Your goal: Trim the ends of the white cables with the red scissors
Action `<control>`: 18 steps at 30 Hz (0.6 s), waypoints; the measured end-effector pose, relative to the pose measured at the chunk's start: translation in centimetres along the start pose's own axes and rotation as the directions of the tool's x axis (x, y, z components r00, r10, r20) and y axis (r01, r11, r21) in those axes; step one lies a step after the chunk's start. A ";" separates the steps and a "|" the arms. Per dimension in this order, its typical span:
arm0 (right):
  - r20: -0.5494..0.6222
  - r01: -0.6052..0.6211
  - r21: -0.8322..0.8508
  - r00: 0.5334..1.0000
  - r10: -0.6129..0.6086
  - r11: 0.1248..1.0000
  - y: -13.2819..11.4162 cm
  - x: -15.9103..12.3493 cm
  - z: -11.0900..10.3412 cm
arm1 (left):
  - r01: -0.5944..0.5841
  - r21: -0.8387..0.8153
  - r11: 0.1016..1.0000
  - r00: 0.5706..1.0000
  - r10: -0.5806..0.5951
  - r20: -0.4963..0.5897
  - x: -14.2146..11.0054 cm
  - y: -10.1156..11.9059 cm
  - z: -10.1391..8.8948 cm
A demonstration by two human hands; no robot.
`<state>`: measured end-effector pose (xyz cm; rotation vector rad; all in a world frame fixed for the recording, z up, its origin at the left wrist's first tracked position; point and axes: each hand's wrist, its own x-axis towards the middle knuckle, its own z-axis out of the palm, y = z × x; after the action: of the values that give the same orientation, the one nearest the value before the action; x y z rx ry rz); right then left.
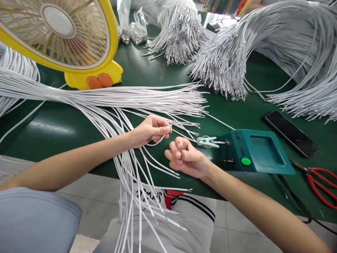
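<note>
My left hand (pixel 151 130) pinches one white cable (pixel 158 142) from a fan of white cables (pixel 137 100) lying across the green table (pixel 52 126). The cable bends in a loop under my fingers. My right hand (pixel 184 156) is curled into a loose fist just right of it, fingers closed; whether it grips the cable's end I cannot tell. It sits just left of a small white clip (pixel 207 141) on a rod sticking out of a teal box (pixel 254 151) with a green button (pixel 246 161). Several cables hang over the table edge onto my lap.
A yellow desk fan (pixel 68 38) stands at the back left. Big bundles of white cables (pixel 276 45) lie at the back and right. A black phone (pixel 289 133) and red-handled scissors (pixel 321 184) lie right of the box. Small plastic bags (pixel 134 30) sit behind.
</note>
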<state>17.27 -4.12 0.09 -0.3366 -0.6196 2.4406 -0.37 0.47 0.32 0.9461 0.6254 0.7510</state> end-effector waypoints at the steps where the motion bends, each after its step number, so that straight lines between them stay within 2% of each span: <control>1: 0.000 -0.003 0.004 1.000 0.003 1.000 0.0 0.0 0.0 | -0.001 -0.001 1.000 1.000 0.001 0.006 0.0 0.0 0.0; 10: -0.028 -0.014 0.005 1.000 0.014 1.000 0.0 -0.1 -0.1 | 0.014 -0.014 1.000 1.000 -0.014 0.007 0.0 0.0 0.1; 18: 0.059 -0.003 -0.032 0.998 0.005 0.999 0.0 0.0 -0.1 | 0.015 0.016 1.000 0.995 -0.016 0.096 -0.2 0.1 -0.2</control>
<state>17.37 -4.08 -0.02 -0.2799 -0.6841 2.4541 -0.64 0.46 0.30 0.9848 0.5546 0.6836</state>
